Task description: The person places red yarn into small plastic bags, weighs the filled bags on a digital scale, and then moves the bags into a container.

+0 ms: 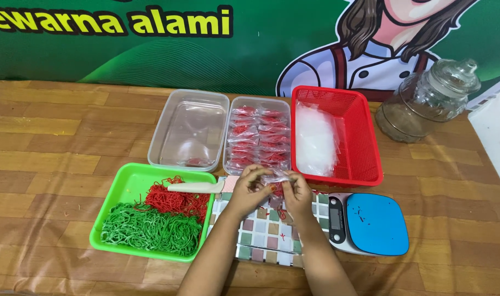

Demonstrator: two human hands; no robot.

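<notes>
My left hand [249,189] and my right hand [297,193] are together above a checkered board [266,233], both pinching a small clear plastic packet [276,178] with red strands inside. A few red strands hang below the hands. To the left, a green tray [130,181] holds red noodles [176,200] and green noodles [151,227], with a white-handled tool [195,187] lying across its far edge. Just beyond the hands, a clear container [257,134] is filled with several packed red packets.
An almost empty clear container [188,131] stands at the back left. A red basket [359,137] holds clear plastic bags. A kitchen scale with a blue top [376,223] sits right of the board. A lidded glass jar [425,101] stands at the far right.
</notes>
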